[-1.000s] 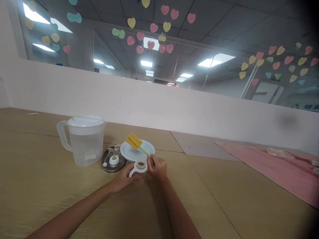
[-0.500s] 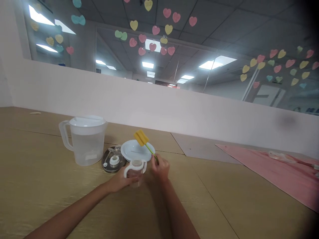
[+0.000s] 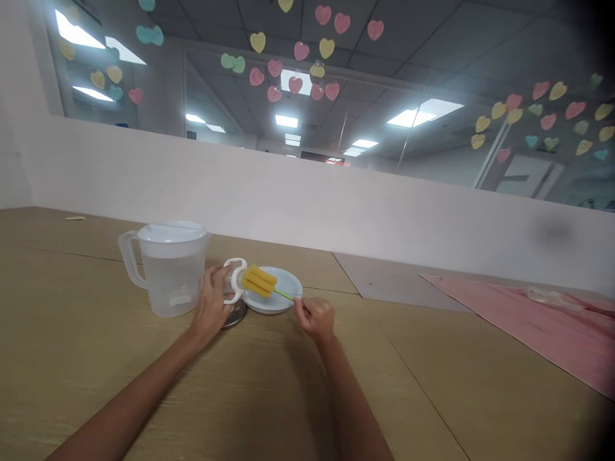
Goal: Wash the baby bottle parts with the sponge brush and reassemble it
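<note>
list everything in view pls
Table: 1, tan, foreground
Lidded plastic pitcher: 1, translucent, left
Sponge brush: 1, yellow, green, centre
White-handled plastic bottle: 1, clear, left of brush
Round plate: 1, pale blue, behind brush
Round metal tray: 1, dark, below bottle
Large cloth: 1, pink, right
Thin scrap: 1, beige, far left
Wall: 1, white, behind table
Heart-shaped notes: many, multicoloured, window
Ceiling lights: several, white, upper background
Left hand: 1, on bottle
Right hand: 1, on brush

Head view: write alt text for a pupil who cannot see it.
A person's left hand holds a white-handled bottle sideways, its mouth at the tip of a yellow sponge brush in the right hand. A pale plate, a partly hidden tray and a lidded translucent pitcher stand on the table.
</note>
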